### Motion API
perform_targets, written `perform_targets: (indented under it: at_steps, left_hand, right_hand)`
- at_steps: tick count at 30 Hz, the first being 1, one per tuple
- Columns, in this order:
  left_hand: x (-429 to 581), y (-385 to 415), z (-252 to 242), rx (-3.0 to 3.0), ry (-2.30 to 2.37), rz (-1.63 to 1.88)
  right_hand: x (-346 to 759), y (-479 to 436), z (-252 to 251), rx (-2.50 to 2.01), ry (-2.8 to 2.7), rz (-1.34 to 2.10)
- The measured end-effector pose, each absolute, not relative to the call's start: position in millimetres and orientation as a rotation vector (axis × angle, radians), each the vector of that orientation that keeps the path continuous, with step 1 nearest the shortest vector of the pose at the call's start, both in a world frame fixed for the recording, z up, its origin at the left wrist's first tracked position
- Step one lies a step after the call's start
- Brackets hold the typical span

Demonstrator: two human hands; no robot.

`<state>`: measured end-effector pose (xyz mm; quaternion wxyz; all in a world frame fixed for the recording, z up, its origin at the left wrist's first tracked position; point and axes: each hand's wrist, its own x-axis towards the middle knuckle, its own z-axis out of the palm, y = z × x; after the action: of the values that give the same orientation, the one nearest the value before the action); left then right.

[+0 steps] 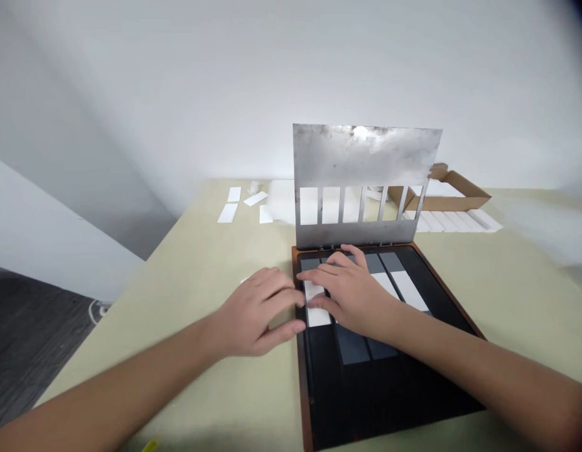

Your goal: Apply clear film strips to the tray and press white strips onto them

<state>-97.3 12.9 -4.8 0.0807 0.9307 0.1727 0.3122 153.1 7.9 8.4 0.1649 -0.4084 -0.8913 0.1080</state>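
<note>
My left hand [262, 311] is at the left edge of a black hinged frame [389, 395] with a brown rim. Its fingers are loosely bent, the thumb apart from them, and nothing shows in its grasp. A white rectangular card [319, 316] lies near the frame's left side, close to both hands. Above it, my right hand [350, 289] reaches across with fingers spread, its thumb and fingertips at the card. Another white card [408, 290] lies farther right in the frame, and a third is partly hidden behind my right hand. Dark grey rectangles [351, 344] show around them.
A metal plate [366, 154] with a row of slots stands upright, hinged at the frame's far edge. Several white cards [228, 213] lie at the table's back left. A cardboard box [460, 199] stands behind, with white strips [453, 221] before it. The pale table [177, 383] meets the wall.
</note>
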Motion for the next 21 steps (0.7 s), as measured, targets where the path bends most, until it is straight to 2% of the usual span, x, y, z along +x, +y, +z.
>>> perform_targets:
  at_steps: [3,6,13,21]
  left_hand:
    - [-95,6,1,2.823,0.244,0.972]
    - [-88,1,3,2.908,0.081,0.749]
    - [-89,7,-2,2.915,0.115,0.744]
    - [-94,17,0,2.845,0.166,0.674]
  right_hand:
    - [154,14,6,-1.13,-2.514,0.319]
    - [154,16,3,-1.101,-2.495,0.302]
    - [157,14,-4,-1.048,-2.534,0.127]
    - [168,14,22,-0.992,-2.672,0.298]
